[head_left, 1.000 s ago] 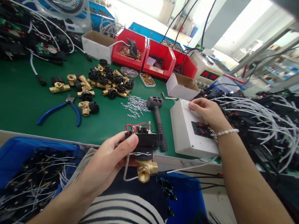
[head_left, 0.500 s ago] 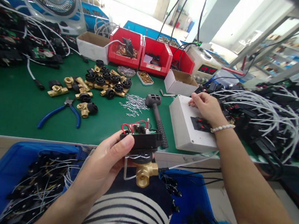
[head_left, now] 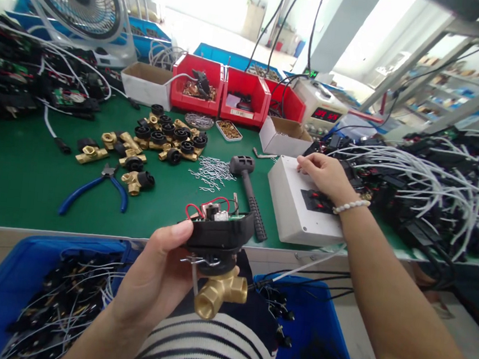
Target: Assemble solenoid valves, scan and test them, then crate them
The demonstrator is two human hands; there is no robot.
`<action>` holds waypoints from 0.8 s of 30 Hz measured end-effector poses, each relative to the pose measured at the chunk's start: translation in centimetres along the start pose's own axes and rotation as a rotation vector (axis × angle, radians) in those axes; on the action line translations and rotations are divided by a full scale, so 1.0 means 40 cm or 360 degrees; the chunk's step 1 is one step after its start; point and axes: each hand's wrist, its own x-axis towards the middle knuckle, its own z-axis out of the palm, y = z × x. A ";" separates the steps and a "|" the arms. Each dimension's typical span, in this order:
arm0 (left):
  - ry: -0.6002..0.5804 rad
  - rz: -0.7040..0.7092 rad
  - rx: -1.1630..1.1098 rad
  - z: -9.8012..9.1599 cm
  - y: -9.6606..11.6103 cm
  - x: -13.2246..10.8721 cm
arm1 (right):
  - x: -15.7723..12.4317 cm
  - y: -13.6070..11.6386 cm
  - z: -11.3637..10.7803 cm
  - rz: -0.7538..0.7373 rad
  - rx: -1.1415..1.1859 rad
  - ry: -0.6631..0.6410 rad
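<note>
My left hand (head_left: pixel 154 275) grips a valve assembly (head_left: pixel 216 256) in front of my lap: a black actuator housing with red wires on top and a brass valve body below, tilted toward me. A white cable runs from it to the right. My right hand (head_left: pixel 323 173) rests on the top of a white test box (head_left: pixel 291 207) at the table's right, fingers curled down near its far edge, beside red and black switches (head_left: pixel 317 199). A pearl bracelet circles that wrist.
On the green mat lie several brass valves with black caps (head_left: pixel 167 137), blue-handled pliers (head_left: pixel 92 185), a pile of wire clips (head_left: pixel 213 171) and a black mallet (head_left: pixel 246 194). Red bins (head_left: pixel 220 90) and cardboard boxes line the back. Blue crates (head_left: pixel 38 290) of wired parts sit below.
My left hand has tipped the valve assembly so the brass body swings down and toward me. My right hand has stayed on the white box, shifting only slightly.
</note>
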 end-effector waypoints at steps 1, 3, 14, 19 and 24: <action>-0.0012 -0.0014 -0.0009 -0.002 0.001 -0.001 | 0.000 0.000 0.000 -0.0004 -0.0001 -0.0004; -0.0034 -0.0031 -0.0027 -0.003 0.002 -0.002 | -0.002 -0.003 -0.002 -0.0008 -0.0002 -0.0009; 0.0022 -0.0111 -0.0118 0.011 0.009 -0.022 | -0.008 -0.019 -0.005 0.0009 0.0022 -0.0025; -0.0005 0.0144 -0.0037 0.037 0.007 -0.029 | -0.007 -0.024 -0.003 0.0054 0.0044 -0.0013; 0.0136 0.0320 0.0203 0.057 -0.003 -0.034 | -0.006 -0.024 -0.001 0.0077 0.0053 0.0009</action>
